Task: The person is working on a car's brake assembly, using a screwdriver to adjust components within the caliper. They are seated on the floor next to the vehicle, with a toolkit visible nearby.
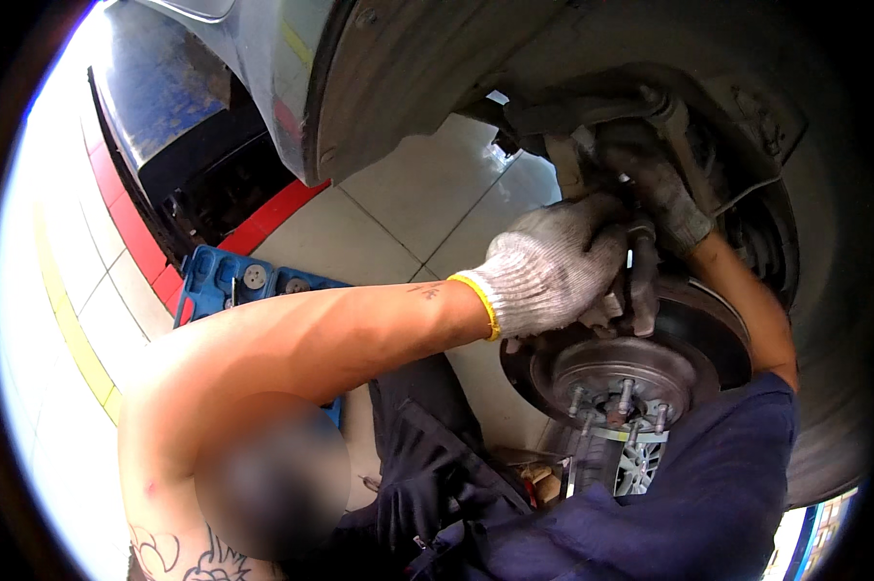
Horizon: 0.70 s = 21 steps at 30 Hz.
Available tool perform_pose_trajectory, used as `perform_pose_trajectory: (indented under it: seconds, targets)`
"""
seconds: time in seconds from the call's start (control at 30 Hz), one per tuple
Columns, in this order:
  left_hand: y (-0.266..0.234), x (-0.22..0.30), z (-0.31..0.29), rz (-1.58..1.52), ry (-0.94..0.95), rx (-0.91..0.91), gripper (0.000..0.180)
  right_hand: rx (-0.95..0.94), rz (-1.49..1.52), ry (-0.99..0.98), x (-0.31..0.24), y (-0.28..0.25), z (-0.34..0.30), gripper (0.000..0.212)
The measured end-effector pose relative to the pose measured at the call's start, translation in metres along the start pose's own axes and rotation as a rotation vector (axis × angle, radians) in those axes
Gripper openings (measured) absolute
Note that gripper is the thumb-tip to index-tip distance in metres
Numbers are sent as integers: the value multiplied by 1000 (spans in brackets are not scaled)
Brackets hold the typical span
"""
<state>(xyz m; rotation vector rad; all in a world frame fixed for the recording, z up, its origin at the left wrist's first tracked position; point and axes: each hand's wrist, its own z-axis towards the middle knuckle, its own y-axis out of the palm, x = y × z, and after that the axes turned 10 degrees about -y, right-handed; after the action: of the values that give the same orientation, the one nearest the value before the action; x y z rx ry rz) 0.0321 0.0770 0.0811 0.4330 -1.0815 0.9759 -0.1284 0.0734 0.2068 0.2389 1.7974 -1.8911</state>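
Note:
My left hand (558, 261), in a pale knitted glove with a yellow cuff, is at the brake caliper area above the brake disc (529, 373). Its fingers curl closed around something; the grip is mostly hidden by the glove itself. Beyond it, my right hand (655, 184) reaches up among the suspension parts (592, 116) in a dark, soiled glove, its fingers lost in shadow. Beside the left glove hangs a dark metal brake part (642, 290). Below, the hub (611, 392) shows several bare wheel studs.
The wheel-arch liner (398, 87) and fender (282, 68) curve overhead. On the tiled floor (388, 208) at left lies an open blue tool case (204, 281) beside a red stripe. A wheel with a silver rim (640, 467) is below the hub. A dark car panel (156, 87) stands far left.

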Motion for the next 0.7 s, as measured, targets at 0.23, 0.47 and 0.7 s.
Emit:
perform_pose_trajectory:
  seconds: [0.23,0.47,0.7]
  targets:
    - [-2,-6,-4,60,78,18,39,255,625,206,31,4,-1,40]
    - [3,-3,-2,17,88,47,39,-125,121,200,8,-3,1,47]
    - [2,-9,-1,-18,-2,12,37,320,821,114,26,-9,-6,44]
